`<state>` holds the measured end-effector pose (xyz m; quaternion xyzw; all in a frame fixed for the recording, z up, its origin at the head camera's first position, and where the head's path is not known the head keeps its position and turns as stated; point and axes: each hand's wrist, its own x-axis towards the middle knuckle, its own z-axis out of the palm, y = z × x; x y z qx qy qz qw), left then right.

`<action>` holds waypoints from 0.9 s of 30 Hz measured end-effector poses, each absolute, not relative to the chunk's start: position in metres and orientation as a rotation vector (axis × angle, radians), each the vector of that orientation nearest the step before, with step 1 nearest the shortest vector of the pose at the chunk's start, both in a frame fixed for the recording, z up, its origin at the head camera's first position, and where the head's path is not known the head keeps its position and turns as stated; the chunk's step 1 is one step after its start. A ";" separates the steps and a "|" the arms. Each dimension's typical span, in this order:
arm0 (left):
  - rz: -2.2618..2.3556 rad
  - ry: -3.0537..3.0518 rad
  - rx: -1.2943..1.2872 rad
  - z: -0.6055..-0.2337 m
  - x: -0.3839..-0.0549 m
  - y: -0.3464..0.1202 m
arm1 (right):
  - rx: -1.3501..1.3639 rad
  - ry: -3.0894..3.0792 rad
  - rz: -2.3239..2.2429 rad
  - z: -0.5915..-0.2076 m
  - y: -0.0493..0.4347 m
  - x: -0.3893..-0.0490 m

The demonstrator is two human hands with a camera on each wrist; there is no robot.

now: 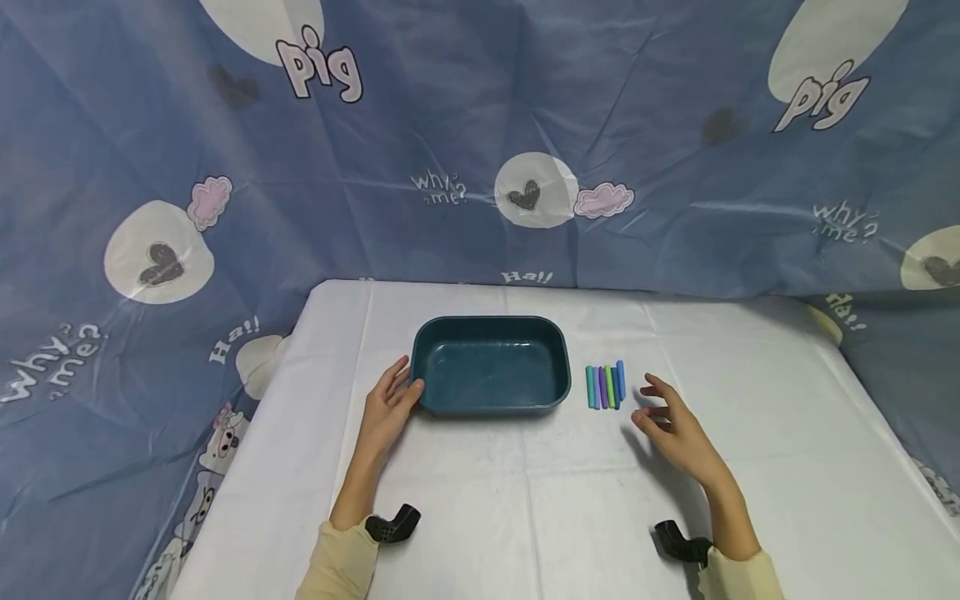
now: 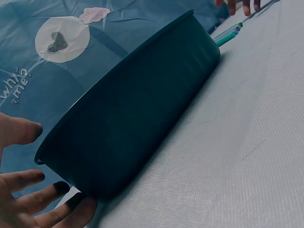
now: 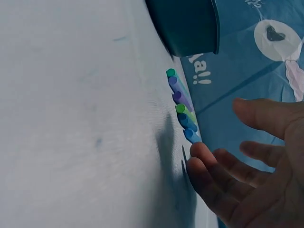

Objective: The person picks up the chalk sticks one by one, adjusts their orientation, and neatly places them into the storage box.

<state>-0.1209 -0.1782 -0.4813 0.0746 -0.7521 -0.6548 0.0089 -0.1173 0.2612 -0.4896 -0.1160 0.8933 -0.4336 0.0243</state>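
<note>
A dark teal rectangular tub stands on the white-covered table, with nothing visible inside. My left hand is at its left end, thumb and fingers spread around the rim corner. In the left wrist view the fingertips are right at the tub's lower end, while the thumb sits apart, beyond the rim. To the right of the tub, several slim coloured sticks in green, purple and blue lie side by side. My right hand hovers just right of them, fingers loosely bent and holding nothing.
A white cloth covers the table. Behind it and along both sides hangs a blue printed curtain. Black wrist-worn devices stick out inward from both cuffs.
</note>
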 end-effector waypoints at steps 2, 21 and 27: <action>-2.035 -2.355 0.244 -0.481 -0.123 -0.178 | -0.332 2.731 -1.359 -0.489 0.261 -0.124; -2.113 -2.378 0.407 -0.478 -0.130 -0.178 | -0.251 2.585 -1.281 -0.478 0.253 -0.177; -2.090 -2.393 0.403 -0.483 -0.131 -0.178 | -0.289 2.711 -1.022 -0.478 0.247 -0.186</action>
